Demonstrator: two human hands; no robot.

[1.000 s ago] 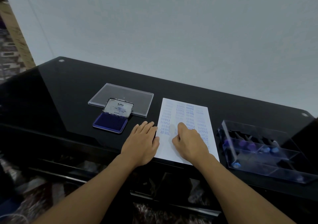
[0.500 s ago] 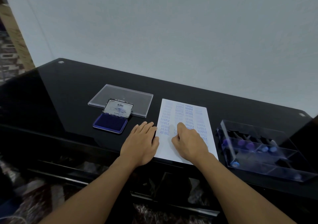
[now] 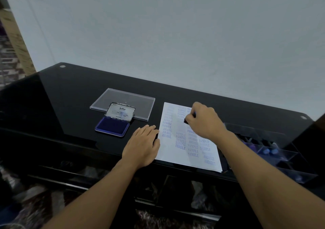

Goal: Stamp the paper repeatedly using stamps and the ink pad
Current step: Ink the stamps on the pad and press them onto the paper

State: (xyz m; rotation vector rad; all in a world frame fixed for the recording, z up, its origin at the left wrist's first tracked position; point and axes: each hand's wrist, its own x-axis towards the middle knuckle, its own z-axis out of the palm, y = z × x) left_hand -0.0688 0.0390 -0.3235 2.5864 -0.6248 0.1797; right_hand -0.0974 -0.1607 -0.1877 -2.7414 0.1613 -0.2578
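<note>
A white paper (image 3: 182,156) covered in several blue stamp prints lies on the black glass table (image 3: 70,95). My right hand (image 3: 204,121) is over the paper's upper half and grips a small dark stamp (image 3: 186,120), whose base is down at the sheet. My left hand (image 3: 143,144) lies flat with straight fingers at the paper's left edge. The blue ink pad (image 3: 112,127) sits open to the left, its lid (image 3: 121,112) tilted up.
A clear plastic lid (image 3: 142,103) lies flat behind the ink pad. A clear compartment box (image 3: 284,156) with several stamps stands right of the paper. The table's near edge runs just below the sheet.
My right hand has moved from the paper's lower part up to its upper half, now gripping a stamp. My left hand stays at the paper's left edge.
</note>
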